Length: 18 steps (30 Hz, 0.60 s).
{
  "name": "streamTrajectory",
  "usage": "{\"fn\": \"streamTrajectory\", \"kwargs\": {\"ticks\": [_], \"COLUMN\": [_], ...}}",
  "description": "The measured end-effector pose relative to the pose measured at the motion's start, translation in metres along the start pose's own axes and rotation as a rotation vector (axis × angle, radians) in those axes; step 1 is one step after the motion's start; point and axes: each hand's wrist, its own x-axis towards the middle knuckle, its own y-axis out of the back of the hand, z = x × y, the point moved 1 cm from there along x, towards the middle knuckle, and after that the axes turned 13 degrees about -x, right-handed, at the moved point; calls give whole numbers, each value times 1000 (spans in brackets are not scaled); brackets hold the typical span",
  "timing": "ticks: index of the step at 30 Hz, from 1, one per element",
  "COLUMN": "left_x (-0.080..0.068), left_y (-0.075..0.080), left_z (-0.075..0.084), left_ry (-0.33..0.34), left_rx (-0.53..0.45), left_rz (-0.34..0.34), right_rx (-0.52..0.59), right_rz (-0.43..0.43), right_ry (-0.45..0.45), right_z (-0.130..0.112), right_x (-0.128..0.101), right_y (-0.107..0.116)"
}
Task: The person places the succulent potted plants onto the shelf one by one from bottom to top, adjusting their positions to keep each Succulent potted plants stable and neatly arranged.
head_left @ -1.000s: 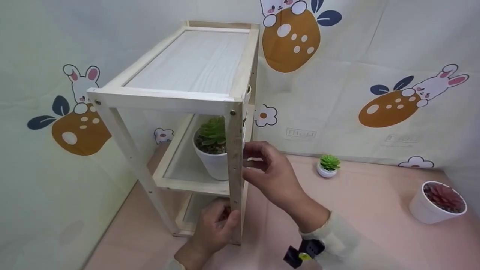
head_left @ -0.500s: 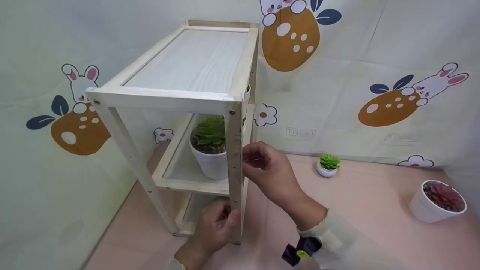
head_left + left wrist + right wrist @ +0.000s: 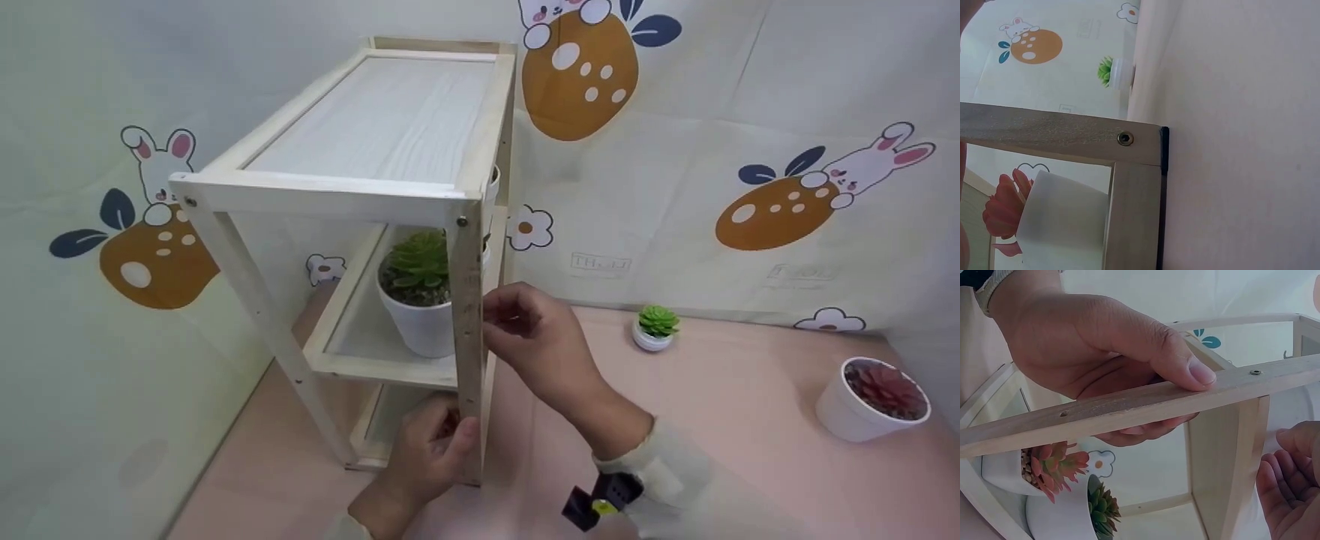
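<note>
Pink tabletop (image 3: 750, 420) against bunny-print backdrop (image 3: 750, 150). Wooden shelf rack (image 3: 390, 135) stands upright in the corner, long axis vertical. Right hand (image 3: 536, 341) grips its front post at mid-height; left hand (image 3: 431, 454) grips the same post near the base.

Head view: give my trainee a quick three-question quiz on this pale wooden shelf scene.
1. True or false: the left hand grips the pale wooden shelf's front right post near its foot.
2. What does the right hand hold?
A. the small green succulent in a white pot on the pink table
B. the same post, higher up
3. Which plant stands on the middle shelf?

Key: 1 true. 2 B. 3 the green succulent in a white pot.
</note>
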Motion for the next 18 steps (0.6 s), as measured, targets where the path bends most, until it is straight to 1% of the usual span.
{"fn": "streamTrajectory", "kwargs": {"ticks": [6, 13, 18], "left_x": [0, 1, 1], "left_y": [0, 0, -1], "left_z": [0, 0, 1], "left_ry": [-4, -15, 20], "left_rx": [-19, -17, -20], "left_rz": [-3, -2, -1], "right_rx": [6, 13, 2], "right_rz": [2, 22, 31], "right_ry": [5, 21, 53], "right_z": [0, 1, 3], "right_x": [-4, -11, -15], "right_y": [4, 10, 16]}}
